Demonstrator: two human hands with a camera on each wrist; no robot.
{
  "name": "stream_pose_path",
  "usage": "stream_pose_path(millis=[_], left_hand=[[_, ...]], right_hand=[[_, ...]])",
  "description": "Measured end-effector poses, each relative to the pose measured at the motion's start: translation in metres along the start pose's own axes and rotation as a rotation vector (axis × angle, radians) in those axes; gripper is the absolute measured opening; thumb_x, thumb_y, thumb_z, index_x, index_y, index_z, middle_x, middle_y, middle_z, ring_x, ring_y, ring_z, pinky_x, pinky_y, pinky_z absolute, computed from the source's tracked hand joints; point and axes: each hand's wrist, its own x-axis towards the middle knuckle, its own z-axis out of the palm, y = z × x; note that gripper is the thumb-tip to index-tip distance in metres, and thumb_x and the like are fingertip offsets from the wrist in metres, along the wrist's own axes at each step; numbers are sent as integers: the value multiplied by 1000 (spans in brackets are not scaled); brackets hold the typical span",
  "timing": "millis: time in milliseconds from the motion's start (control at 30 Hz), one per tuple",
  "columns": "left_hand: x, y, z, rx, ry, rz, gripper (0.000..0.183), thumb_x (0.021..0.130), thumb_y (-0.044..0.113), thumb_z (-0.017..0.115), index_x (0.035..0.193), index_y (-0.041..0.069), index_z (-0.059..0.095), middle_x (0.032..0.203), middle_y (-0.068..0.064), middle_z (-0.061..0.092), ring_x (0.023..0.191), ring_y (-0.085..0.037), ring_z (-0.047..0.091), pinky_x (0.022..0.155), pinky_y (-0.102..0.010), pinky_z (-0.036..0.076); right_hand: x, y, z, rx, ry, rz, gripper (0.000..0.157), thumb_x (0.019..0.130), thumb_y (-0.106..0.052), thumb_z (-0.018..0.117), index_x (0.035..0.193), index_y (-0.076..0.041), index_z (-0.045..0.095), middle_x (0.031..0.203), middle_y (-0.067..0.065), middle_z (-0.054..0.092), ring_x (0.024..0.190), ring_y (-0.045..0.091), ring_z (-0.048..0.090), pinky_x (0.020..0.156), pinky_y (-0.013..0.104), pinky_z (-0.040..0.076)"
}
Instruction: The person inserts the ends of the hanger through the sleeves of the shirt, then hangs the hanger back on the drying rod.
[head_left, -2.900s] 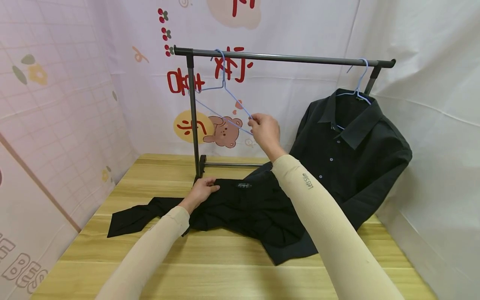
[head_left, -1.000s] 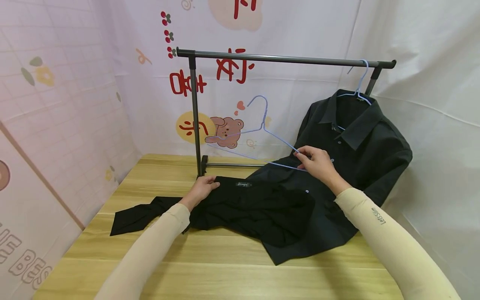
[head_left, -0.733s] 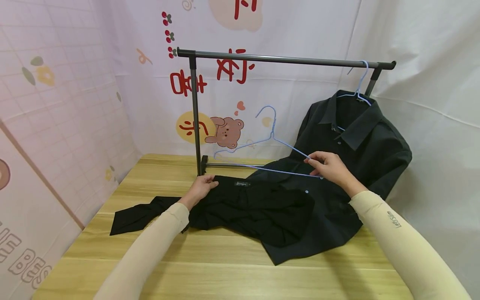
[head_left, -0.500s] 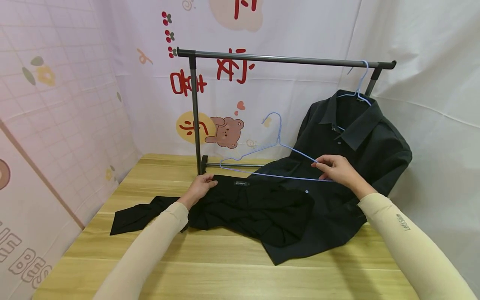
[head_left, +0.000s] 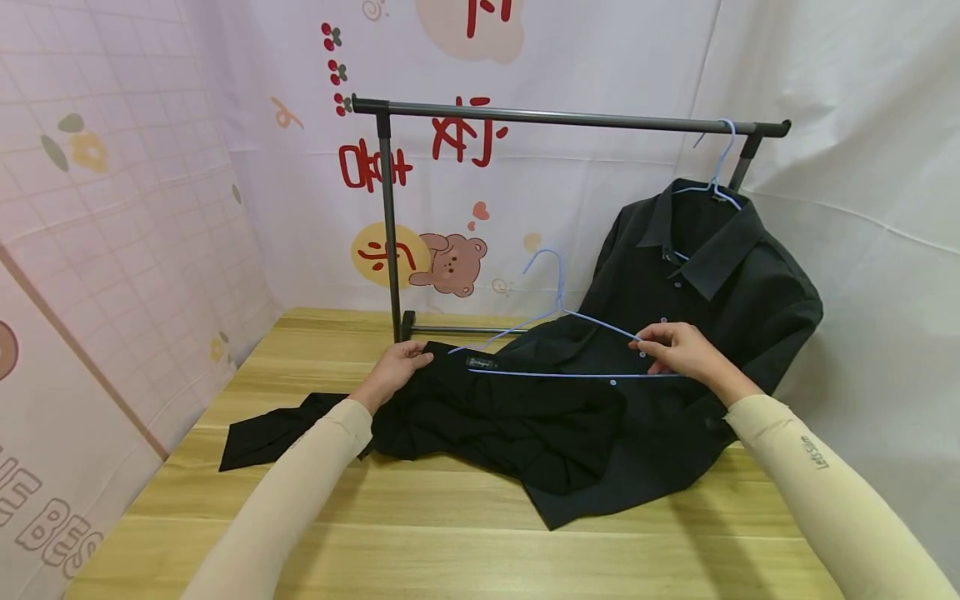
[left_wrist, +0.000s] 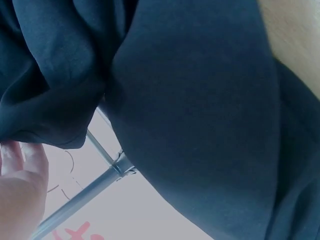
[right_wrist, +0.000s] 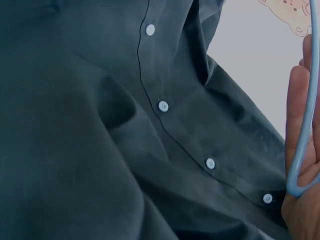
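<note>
My left hand (head_left: 393,371) holds the edge of a black garment (head_left: 510,425) near its neck label, lifting that edge; the garment lies rumpled on the table, one sleeve stretched left. In the left wrist view its cloth (left_wrist: 195,100) hangs in folds beside my fingers. A light blue hanger (head_left: 600,322) is pinched by its right shoulder in my right hand (head_left: 682,350), hook upward. The hanger's left corner is hidden at the garment's neck edge, and its bottom bar crosses just below the label. The right wrist view has the hanger's bent end (right_wrist: 300,175) against my palm.
Behind stands a dark metal clothes rack (head_left: 570,117) on the wooden table (head_left: 420,533). A black button-up shirt (head_left: 720,308) hangs at its right end on another blue hanger (head_left: 723,158), its hem spread on the table beneath the garment. Printed curtains enclose the back and sides.
My right hand has taken the hanger off the rack, then brought it right and down until its left corner went out of sight at the garment's neck. My left hand has lifted the edge slightly.
</note>
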Motion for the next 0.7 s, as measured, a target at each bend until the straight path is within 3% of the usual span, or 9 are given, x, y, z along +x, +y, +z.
stream_pose_path(millis=[233,433,700], left_hand=[[0,8,3,3,-44,15,50,104,18,54,146,-5,43,151,-21,41,139,-36,37,113,-50,29],[-1,15,8,-8,-40,39,47,103,16,54,145,-5,45,148,-22,45,137,-37,40,112,-50,31],[-2,22,19,111,-81,50,40,102,14,56,139,-1,54,138,-18,56,129,-34,50,107,-48,38]], right_hand=[[8,-2,15,7,-4,-38,23,102,-17,57,110,2,68,108,18,69,64,22,67,62,32,57],[21,-9,39,-21,6,-86,23,103,-18,56,110,0,70,104,14,69,66,21,66,64,31,56],[24,-8,64,-35,41,-115,18,103,-17,56,106,-6,70,107,18,69,74,17,68,68,32,54]])
